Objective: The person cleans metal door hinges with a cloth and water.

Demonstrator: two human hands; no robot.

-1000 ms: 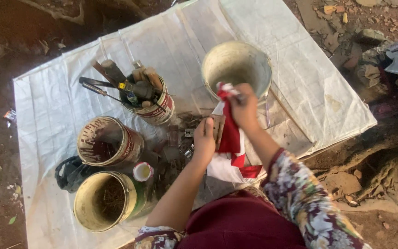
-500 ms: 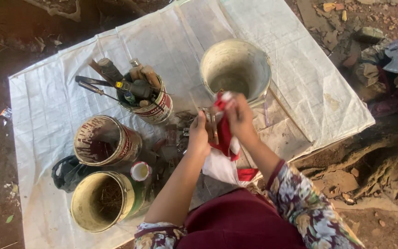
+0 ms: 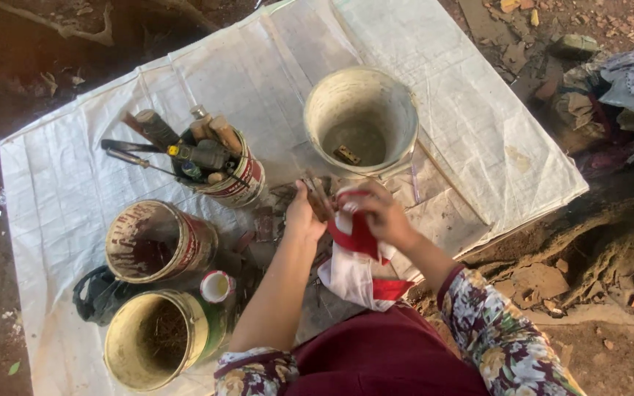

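Note:
My left hand grips a small dark metal tool just below a pale bucket. My right hand presses a red and white cloth against that tool; the rest of the cloth hangs down toward my lap. A small brown piece lies at the bottom of the bucket. Both hands work close together over the white woven sheet.
A tin packed with tool handles stands left of the bucket. A stained tin, a yellow bucket and a small white-topped bottle sit nearer left, by a dark bag. Bare soil, roots and rubble surround the sheet.
Both hands have dropped slightly toward me with the tool and the cloth. The cloth now bunches around the tool instead of being raised near the bucket's rim.

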